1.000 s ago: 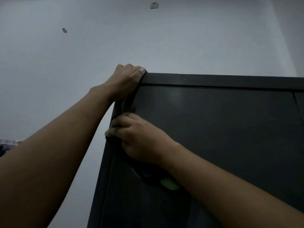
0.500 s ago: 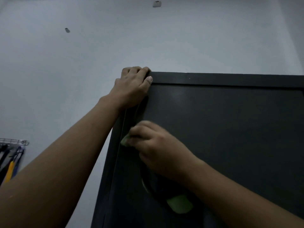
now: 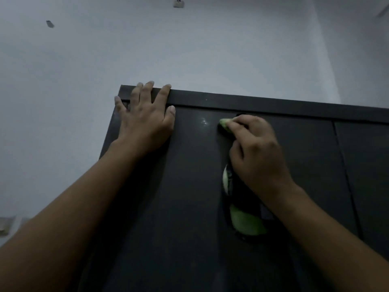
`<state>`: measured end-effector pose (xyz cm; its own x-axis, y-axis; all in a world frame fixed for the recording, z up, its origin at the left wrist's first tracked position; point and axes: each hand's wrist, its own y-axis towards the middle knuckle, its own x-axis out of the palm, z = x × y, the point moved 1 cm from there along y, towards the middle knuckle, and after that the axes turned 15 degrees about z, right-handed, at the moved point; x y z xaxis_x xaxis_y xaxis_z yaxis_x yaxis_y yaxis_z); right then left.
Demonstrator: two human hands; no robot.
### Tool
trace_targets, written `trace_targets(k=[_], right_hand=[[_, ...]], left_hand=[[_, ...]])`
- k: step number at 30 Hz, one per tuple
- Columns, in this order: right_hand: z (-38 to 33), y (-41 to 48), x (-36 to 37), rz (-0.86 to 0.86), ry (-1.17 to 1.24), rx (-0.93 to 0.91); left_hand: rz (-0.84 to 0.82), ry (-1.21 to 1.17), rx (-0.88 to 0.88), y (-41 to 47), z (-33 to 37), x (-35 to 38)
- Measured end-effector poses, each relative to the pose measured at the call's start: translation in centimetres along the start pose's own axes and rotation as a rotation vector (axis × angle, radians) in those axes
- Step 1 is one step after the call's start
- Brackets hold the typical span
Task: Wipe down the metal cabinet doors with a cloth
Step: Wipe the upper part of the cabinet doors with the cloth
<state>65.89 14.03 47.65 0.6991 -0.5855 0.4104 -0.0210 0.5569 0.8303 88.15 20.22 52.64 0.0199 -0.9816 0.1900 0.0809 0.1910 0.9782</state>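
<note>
While the left hand lies flat with fingers spread on the upper left corner of the cabinet door, fingertips reaching over the top rail, the right hand curls round one cloth, green and dark, pressing it to the same door near and to the right of the left hand. Cloth shows past the fingertips and hangs below the wrist. Two hands, one cloth, two door panels: a vertical seam right of the right hand splits off the second door. Left of the left hand the cabinet's side edge ends; bare door runs below both hands. The metal is dark and faintly glossy. Behind it, a pale wall carries a small fixture above the left hand and a second fixture well to its left.
</note>
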Motion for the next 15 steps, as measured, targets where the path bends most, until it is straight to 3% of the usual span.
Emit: trace_targets(k=[8,10,13,15], right_hand=[[-3.8,-4.3,-1.8,-0.404,0.444,-0.329],[-3.3,-4.0,-2.2,-0.375,0.496,-0.197],[-2.3,-3.6,-2.6,-0.186,0.534,0.083],[-1.6,-3.4,-2.6,-0.059,0.567,0.222]], left_hand=[[0.012,-0.188,0.084,-1.4,2.8,-1.6],[0.017,-0.311,0.177,-2.6,3.3,-2.3],[0.0,-0.44,0.404,-4.7,3.6,-2.9],[-0.078,-0.507,0.458,-5.9,4.1,-3.0]])
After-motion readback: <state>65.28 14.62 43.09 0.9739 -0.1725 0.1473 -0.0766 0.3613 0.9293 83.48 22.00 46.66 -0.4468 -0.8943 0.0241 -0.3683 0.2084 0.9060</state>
